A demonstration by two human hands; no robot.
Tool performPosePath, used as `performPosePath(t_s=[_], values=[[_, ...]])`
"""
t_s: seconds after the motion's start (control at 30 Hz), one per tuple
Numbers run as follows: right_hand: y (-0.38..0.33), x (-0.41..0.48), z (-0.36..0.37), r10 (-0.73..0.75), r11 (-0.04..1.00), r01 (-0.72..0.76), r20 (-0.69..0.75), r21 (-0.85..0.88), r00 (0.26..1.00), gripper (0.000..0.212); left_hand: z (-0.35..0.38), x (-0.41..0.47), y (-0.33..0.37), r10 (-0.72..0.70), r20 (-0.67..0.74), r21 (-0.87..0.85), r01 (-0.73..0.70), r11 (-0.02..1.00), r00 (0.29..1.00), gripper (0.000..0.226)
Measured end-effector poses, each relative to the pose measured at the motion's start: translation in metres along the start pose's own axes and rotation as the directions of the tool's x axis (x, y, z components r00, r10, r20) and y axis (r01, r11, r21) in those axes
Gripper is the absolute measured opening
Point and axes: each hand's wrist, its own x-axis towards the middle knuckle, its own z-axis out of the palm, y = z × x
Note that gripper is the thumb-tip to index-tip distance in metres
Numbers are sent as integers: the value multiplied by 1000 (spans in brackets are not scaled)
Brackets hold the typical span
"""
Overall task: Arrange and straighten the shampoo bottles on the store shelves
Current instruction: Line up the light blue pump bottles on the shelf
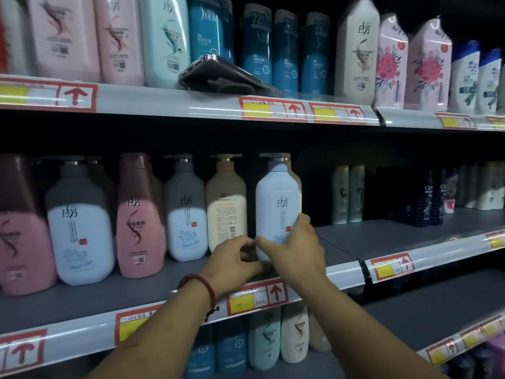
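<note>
While both of your hands were on the middle shelf (pixel 338 239) at the centre of the frame, the pale blue shampoo bottle (pixel 276 206) stood upright between them, label facing out, with dark characters, a small red seal and a faint blue drawing low on its front. Its shoulders were rounded and its pump neck had a metallic collar. Your right hand (pixel 296 248) was wrapped around the lower right of that bottle, fingers curled on its side and thumb across its front. Your left hand (pixel 236 262), with a red bead bracelet (pixel 203 289) at the wrist, had its fingers bent and pinched at the bottle's lower left edge; whether they gripped it or only touched it could not be told. Just left of it stood a cream bottle (pixel 226 203) turned back to front, its barcode panel showing. Further left in the row were a blue-and-grey bottle (pixel 186 212), a pink bottle (pixel 139 214) and another blue-and-grey one (pixel 79 228).

The held bottle's base was hidden behind your hands. A second bottle behind it showed only as a sliver. A dark flat object (pixel 221 75) lay on the upper shelf edge; its identity was unclear. The right side of the frame was dim and the labels there could not be read.
</note>
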Motion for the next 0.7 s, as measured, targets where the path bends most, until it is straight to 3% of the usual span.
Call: performPosePath(t_s=[0.37,0.47,0.57,0.7], values=[[18,7,-5,-33,997,31,-19,-77,999,70,3,0,0,-6,-34,-3,6,1000,999,42],[14,6,-3,-22,996,19,-31,-85,999,70,6,-4,4,14,-206,-25,-20,999,979,20],[9,3,0,-14,995,12,-20,-96,1000,74,4,-13,9,75,-361,22,-72,997,929,13],[-4,-3,10,-40,996,42,22,-79,999,70,-15,-20,11,71,-271,115,-41,993,960,11]])
